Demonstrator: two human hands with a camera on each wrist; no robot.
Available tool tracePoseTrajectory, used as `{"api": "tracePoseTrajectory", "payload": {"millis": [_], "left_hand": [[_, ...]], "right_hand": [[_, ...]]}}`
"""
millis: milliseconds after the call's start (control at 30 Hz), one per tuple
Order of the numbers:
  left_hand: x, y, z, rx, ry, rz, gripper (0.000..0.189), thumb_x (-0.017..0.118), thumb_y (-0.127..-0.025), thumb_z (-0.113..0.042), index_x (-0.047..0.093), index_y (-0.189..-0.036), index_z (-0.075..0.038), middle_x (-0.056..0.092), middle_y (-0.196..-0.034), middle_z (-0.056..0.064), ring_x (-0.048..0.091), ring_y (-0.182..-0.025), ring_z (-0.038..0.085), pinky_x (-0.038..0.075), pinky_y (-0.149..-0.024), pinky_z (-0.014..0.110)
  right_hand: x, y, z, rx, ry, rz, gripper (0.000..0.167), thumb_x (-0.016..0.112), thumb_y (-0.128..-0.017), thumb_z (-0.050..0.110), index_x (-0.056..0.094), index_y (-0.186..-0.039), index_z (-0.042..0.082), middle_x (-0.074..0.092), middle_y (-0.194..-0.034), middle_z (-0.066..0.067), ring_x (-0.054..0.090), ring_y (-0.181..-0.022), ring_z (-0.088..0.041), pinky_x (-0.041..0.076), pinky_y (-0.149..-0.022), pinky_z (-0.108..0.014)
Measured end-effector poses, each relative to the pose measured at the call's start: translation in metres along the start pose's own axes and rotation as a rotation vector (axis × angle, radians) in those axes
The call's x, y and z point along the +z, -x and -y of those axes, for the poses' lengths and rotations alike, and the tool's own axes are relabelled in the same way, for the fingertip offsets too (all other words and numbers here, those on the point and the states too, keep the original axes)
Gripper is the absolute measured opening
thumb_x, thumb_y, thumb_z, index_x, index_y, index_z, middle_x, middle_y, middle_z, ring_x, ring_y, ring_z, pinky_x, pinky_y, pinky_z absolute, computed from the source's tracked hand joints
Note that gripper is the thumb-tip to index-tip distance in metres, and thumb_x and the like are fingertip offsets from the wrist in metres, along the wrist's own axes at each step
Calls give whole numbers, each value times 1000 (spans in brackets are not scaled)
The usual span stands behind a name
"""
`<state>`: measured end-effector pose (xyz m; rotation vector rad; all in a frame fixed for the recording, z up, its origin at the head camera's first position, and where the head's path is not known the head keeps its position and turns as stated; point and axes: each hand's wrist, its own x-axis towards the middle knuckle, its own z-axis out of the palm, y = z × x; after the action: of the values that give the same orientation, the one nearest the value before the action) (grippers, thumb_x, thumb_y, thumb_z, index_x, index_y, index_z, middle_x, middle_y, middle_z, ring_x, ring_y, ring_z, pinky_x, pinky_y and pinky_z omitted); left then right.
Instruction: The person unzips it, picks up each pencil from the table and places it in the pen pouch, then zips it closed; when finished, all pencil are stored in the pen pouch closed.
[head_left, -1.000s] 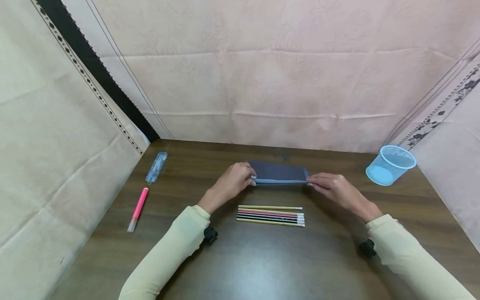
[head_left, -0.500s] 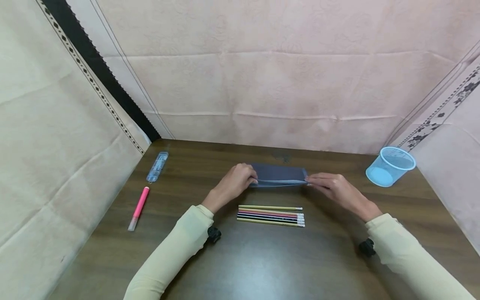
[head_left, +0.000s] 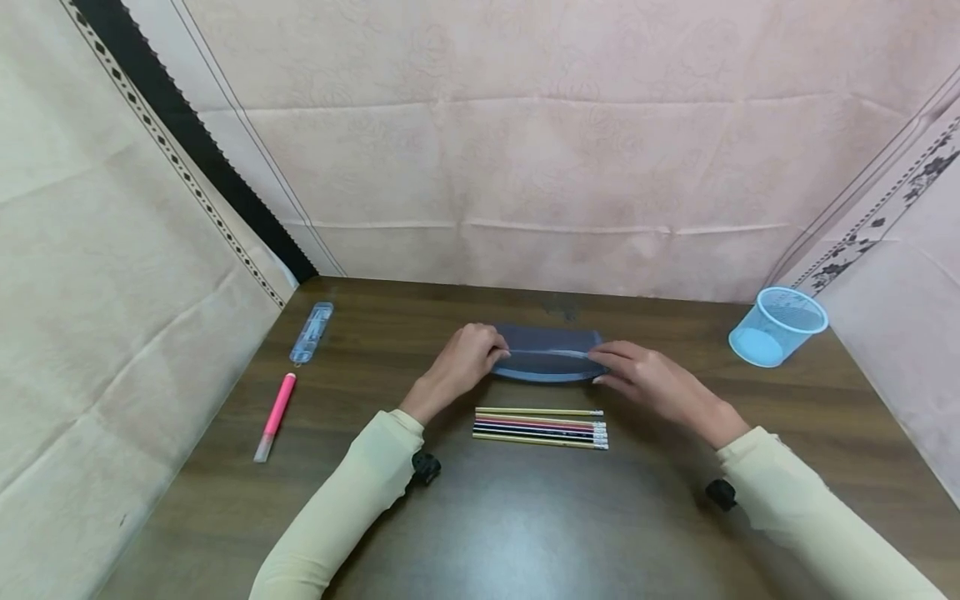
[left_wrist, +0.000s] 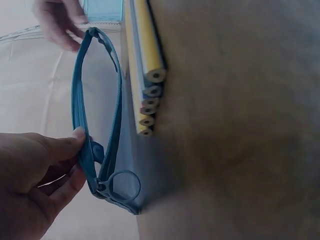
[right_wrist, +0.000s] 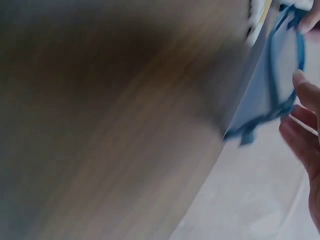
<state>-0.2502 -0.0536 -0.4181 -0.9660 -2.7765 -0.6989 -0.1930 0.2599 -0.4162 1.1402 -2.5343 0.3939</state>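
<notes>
A blue zip pencil pouch (head_left: 547, 367) stands at the far middle of the table, its zipped mouth spread apart. My left hand (head_left: 465, 358) pinches the rim at its left end. In the left wrist view, the left thumb and fingers grip the blue edge beside the round zipper pull (left_wrist: 125, 186). At the pouch's other end, my right hand (head_left: 645, 379) has its fingertips at the rim; in the right wrist view, its thumb and fingers (right_wrist: 297, 137) lie around that end. Several pencils (head_left: 540, 429) lie side by side in front of the pouch.
A light blue mesh cup (head_left: 778, 327) stands at the far right of the table. On the left lie a pink capped pen or marker (head_left: 276, 417) and a translucent blue, flat long object (head_left: 312, 332). Cloth (head_left: 525, 183) hangs behind the table's back edge.
The pouch's mouth has gone from nearly closed to spread wide, its near edge bowing toward me. My right hand has moved slightly left along the pouch; the left stays gripping its end.
</notes>
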Motion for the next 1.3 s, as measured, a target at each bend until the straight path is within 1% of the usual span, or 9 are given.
{"api": "tracePoseTrajectory", "payload": {"millis": [100, 233, 367, 500, 667, 833, 1100, 1167, 1300], "left_hand": [[1, 0, 2, -16, 31, 18, 15, 70, -95, -16, 80, -101, -6, 77, -97, 6, 71, -89, 17, 59, -82, 30], [0, -3, 7, -49, 77, 32, 15, 71, -95, -16, 80, -102, -6, 77, -100, 7, 72, -90, 16, 59, -82, 30], [-2, -6, 8, -85, 84, 52, 15, 70, -95, -17, 80, -101, -6, 77, -101, 7, 71, -91, 16, 59, -82, 30], [0, -6, 8, -97, 69, 69, 15, 70, -95, -18, 80, -101, -7, 77, -100, 6, 71, -91, 16, 59, -81, 30], [2, -6, 8, -101, 50, 64, 14, 70, -95, -18, 81, -99, -9, 77, -99, 4, 71, -91, 15, 59, -81, 29], [1, -7, 5, -104, 60, 68, 14, 70, -96, -18, 81, -99, -9, 77, -100, 4, 71, -91, 15, 59, -81, 30], [1, -4, 3, -115, 64, 68, 14, 70, -96, -18, 81, -99, -9, 77, -99, 4, 70, -88, 14, 58, -80, 29], [2, -3, 3, -113, 68, 65, 14, 70, -96, -18, 81, -98, -9, 77, -98, 4, 69, -88, 14, 58, -80, 30], [4, -3, 4, -118, 71, 64, 13, 70, -95, -17, 81, -98, -9, 77, -97, 3, 69, -87, 13, 58, -79, 29]], "right_hand": [[0, -12, 21, 3, -22, 19, 34, 82, -82, 8, 75, -116, 7, 72, -116, -7, 70, -104, -19, 60, -86, -36], [4, -29, 43, 27, -77, 136, 15, 78, -88, 10, 79, -102, 12, 72, -100, 1, 65, -93, -10, 59, -79, -29], [16, -40, 50, 46, -104, 250, 8, 75, -91, 12, 78, -98, 15, 68, -90, 6, 60, -85, -6, 56, -74, -25], [28, -45, 50, 50, -117, 289, 8, 73, -93, 12, 78, -98, 15, 68, -90, 7, 62, -85, -6, 57, -75, -25], [36, -52, 52, 39, -116, 305, 9, 71, -94, 10, 78, -98, 15, 70, -92, 4, 64, -88, -8, 57, -76, -26], [40, -55, 56, 16, -92, 320, 10, 69, -95, 8, 77, -95, 14, 71, -94, 3, 64, -89, -10, 57, -75, -26], [47, -59, 61, -1, -67, 285, 9, 71, -92, 6, 75, -89, 13, 69, -88, 3, 61, -83, -10, 54, -72, -27], [48, -60, 62, -1, -55, 280, 10, 71, -92, 6, 74, -87, 14, 67, -86, 4, 59, -80, -9, 52, -71, -26], [51, -63, 62, -25, -41, 273, 17, 70, -93, 6, 70, -79, 15, 61, -77, 6, 49, -71, -7, 44, -66, -24]]}}
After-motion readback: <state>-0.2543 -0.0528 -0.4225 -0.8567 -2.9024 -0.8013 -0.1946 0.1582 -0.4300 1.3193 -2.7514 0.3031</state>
